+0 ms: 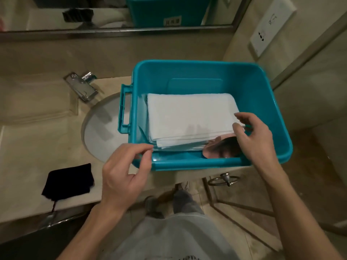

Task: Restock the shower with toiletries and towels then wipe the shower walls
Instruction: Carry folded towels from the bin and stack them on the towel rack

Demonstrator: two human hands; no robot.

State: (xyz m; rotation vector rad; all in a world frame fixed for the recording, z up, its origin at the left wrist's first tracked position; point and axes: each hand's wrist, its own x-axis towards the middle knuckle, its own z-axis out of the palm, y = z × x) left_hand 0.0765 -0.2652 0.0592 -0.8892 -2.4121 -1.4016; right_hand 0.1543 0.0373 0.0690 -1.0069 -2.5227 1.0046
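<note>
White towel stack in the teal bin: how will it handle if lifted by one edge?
Probably floppy: the white towel stack is thin folded cloth, so a one-edge lift would likely droop and unfold. Likely light, not fragile. Layers fan apart at the near edge, so top ones may slide.

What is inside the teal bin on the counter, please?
A stack of folded white towels lies in the teal bin, and a pink and dark packet pokes out from under its near right corner. Whatever else lies beneath the towels is covered.

A bathroom: stone vanity counter (37, 139), sink (101, 128), chrome tap (82, 86), wall mirror (75, 14).
</note>
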